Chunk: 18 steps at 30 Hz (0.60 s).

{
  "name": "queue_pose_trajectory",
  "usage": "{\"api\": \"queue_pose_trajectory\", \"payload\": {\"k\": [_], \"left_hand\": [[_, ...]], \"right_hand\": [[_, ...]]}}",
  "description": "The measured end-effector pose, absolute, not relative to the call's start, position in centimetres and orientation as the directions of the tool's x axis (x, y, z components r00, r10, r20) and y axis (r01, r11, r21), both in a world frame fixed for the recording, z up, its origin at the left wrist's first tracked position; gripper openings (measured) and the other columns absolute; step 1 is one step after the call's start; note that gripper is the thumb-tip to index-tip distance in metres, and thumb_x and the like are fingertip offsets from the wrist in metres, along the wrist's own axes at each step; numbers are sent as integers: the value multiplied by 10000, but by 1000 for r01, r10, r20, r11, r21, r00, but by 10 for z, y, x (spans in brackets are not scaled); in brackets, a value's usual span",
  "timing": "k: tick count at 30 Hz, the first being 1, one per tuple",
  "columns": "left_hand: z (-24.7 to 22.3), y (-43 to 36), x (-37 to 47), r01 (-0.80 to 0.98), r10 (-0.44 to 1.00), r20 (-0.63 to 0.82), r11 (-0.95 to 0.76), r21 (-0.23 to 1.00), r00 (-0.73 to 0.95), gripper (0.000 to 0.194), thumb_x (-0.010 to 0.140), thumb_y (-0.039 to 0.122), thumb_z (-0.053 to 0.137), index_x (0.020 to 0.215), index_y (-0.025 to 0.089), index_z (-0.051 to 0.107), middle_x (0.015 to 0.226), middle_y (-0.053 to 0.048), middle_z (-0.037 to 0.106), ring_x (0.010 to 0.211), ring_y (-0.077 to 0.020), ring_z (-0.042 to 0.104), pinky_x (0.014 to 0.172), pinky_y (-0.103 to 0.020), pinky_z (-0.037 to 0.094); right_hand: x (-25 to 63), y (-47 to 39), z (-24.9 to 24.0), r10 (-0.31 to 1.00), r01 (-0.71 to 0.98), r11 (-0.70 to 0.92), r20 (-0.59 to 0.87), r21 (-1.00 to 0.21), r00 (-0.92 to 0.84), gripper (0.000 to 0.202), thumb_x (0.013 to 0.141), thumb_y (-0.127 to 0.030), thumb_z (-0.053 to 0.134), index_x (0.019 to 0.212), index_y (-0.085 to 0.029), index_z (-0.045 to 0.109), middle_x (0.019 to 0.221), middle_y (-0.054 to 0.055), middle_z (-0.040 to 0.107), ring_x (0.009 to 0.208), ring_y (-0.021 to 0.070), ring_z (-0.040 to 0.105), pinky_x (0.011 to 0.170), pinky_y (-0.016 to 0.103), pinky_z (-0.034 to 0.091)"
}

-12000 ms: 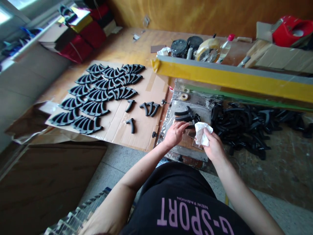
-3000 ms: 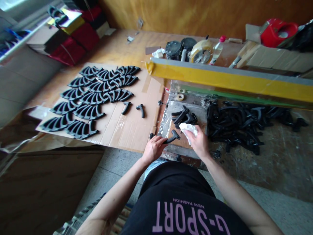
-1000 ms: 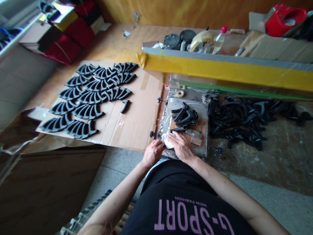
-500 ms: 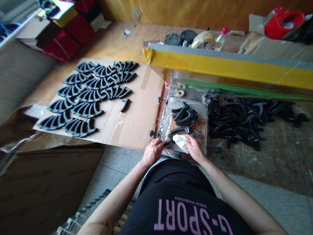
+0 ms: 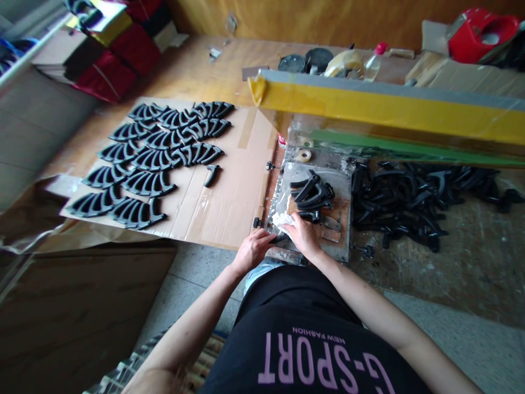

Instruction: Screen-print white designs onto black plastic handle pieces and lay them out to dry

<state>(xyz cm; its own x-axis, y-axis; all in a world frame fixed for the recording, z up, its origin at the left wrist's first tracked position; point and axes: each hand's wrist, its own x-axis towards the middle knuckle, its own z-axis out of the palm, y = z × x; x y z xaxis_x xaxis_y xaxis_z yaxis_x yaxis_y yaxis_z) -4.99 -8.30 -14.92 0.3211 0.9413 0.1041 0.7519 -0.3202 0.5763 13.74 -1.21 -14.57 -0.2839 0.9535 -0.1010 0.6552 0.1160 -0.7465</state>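
My left hand (image 5: 253, 250) is closed on one end of a curved black plastic handle (image 5: 280, 238), low over the near edge of the worktop. In my right hand (image 5: 303, 235) a crumpled white cloth (image 5: 283, 220) is pinched, close above that handle; whether it touches the part I cannot tell. Just beyond my right hand a small pile of black handles (image 5: 310, 189) lies on a grey board (image 5: 342, 241). To the left, many similar handles (image 5: 153, 157) are laid in fanned rows on a cardboard sheet (image 5: 229, 219), with a single handle (image 5: 212, 175) apart from them.
A large heap of black parts (image 5: 406, 197) lies on the right. Behind it runs a long yellow-taped barrier (image 5: 369, 101). A tape roll (image 5: 304, 155), a bottle (image 5: 372, 64) and a red container (image 5: 482, 35) stand farther back. Red bundles (image 5: 110, 71) sit at the far left.
My right hand has moved left with the white cloth, closer to my left hand. My left hand stays on the black handle. The view has shifted slightly.
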Motion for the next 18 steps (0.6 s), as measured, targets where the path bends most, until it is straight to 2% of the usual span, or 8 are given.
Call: {"api": "queue_pose_trajectory", "payload": {"k": [3, 5, 7, 10, 12, 15, 18], "left_hand": [[-144, -85, -51, 707, 945, 157, -320, 630, 289, 270, 905, 261, 559, 1143, 181, 657, 929, -70, 637, 885, -168, 605, 792, -305, 539], [-138, -88, -51, 680, 944, 175, -324, 658, 280, 274, 904, 276, 564, 1146, 189, 659, 932, -67, 641, 882, -159, 613, 789, -294, 543], [-131, -91, -51, 663, 946, 173, -317, 678, 275, 279, 904, 286, 565, 1152, 199, 658, 948, -67, 645, 886, -152, 621, 800, -288, 545], [-123, -92, -50, 655, 952, 154, -295, 695, 265, 279, 909, 290, 557, 1153, 201, 659, 962, -71, 648, 900, -152, 627, 819, -288, 546], [-120, -91, -49, 651, 955, 149, -286, 704, 258, 277, 911, 295, 554, 1147, 197, 661, 962, -75, 648, 902, -154, 627, 818, -290, 547], [-117, -88, -46, 659, 948, 180, -311, 685, 261, 280, 905, 301, 564, 1149, 202, 660, 950, -72, 651, 889, -159, 621, 808, -301, 549], [-114, -87, -40, 648, 926, 219, -373, 664, 309, 280, 899, 275, 574, 1160, 213, 653, 937, -64, 655, 864, -154, 618, 785, -293, 547]], "right_hand": [[136, -6, -142, 949, 678, 174, -62, -715, -309, 98, 845, -252, 627, 919, -203, 586, 877, 79, 715, 809, 223, 671, 670, 268, 448], [140, -3, -137, 957, 692, 136, -86, -709, -276, 88, 849, -269, 618, 904, -208, 587, 861, 69, 711, 786, 220, 667, 653, 267, 440], [148, -1, -129, 967, 646, 33, -139, -763, -214, 122, 844, -311, 624, 905, -213, 583, 837, 49, 705, 754, 212, 661, 626, 261, 437], [159, -3, -112, 967, 475, -55, -165, -878, -193, 198, 839, -394, 622, 898, -212, 570, 802, 18, 686, 713, 186, 641, 608, 248, 442], [162, -8, -100, 957, 452, 6, -126, -892, -261, 215, 830, -413, 631, 878, -212, 571, 776, 10, 671, 707, 181, 627, 620, 251, 442], [160, -14, -90, 923, 537, 183, -45, -824, -383, 179, 806, -357, 675, 849, -212, 580, 800, 31, 664, 764, 203, 621, 684, 276, 439], [159, -11, -91, 933, 612, 225, -13, -759, -359, 125, 819, -295, 661, 863, -214, 578, 879, 56, 666, 816, 214, 623, 723, 288, 438]]}}
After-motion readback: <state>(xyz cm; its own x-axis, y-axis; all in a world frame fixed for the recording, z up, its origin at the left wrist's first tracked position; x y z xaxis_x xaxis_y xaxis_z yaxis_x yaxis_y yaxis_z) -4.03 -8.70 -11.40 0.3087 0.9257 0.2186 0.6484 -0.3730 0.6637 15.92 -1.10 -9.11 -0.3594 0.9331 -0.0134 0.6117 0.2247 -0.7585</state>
